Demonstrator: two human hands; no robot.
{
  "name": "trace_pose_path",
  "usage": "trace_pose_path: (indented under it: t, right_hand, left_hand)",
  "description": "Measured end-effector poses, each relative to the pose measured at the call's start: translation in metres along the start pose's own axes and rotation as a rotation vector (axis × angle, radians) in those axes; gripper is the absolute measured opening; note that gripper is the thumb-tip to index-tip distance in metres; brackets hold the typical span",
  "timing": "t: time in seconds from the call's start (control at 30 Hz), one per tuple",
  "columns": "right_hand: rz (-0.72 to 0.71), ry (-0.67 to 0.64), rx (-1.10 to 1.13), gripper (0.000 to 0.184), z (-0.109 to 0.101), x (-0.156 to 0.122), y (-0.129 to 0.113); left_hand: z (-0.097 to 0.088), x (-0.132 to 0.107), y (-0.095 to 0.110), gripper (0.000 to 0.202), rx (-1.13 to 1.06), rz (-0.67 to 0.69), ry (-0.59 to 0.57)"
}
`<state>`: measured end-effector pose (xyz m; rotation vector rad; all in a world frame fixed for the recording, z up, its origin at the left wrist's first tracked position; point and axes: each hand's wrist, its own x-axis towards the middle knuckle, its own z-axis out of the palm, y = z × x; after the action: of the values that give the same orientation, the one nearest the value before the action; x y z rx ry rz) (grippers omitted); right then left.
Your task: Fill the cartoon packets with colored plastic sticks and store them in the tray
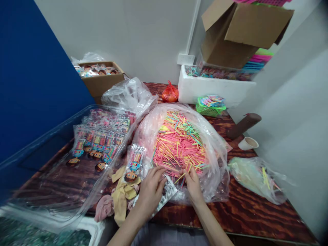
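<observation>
A big clear plastic bag (pixel 219 150) lies open, full of thin pink, yellow, green and blue sticks (pixel 179 143). At its near edge my left hand (pixel 153 186) has its fingers closed around the end of a pink stick. Close to it on the right, my right hand (pixel 192 184) pinches a few yellow sticks over the pile. Beneath my left hand lie flat silver printed packets (pixel 167 191), partly covered. A filled stick packet with a cartoon head (pixel 133 164) rests left of the bag, next to yellow and pink cloth gloves (pixel 120 194).
A clear-walled tray (pixel 51 181) on the left holds several filled packets (pixel 99 140). Behind stand a cardboard box (pixel 102 80), a red bag (pixel 169 93), a white foam box (pixel 215 85) and a green basket (pixel 211 109). A paper cup (pixel 248 144) and a small plastic bag (pixel 256 177) are right.
</observation>
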<state>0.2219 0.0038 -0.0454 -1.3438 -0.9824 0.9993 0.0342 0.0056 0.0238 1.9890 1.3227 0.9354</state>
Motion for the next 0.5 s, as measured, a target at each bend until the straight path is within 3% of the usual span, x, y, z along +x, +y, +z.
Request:
trace_pose_path:
  t: [0.17,0.3,0.5]
  right_hand:
    - [0.103,-0.019,0.19,0.023,0.003,0.006,-0.01]
    - [0.198,-0.007,0.425,0.021,0.008,0.007,-0.023]
    - [0.251,-0.004,0.572,0.028,0.01,-0.005,-0.025]
  left_hand:
    - [0.028,0.013,0.015,0.038,-0.013,0.08,-0.065]
    - [0.049,0.009,0.01,0.05,0.1,0.115,-0.091]
    - [0.058,0.007,0.001,0.055,0.282,0.152,-0.147]
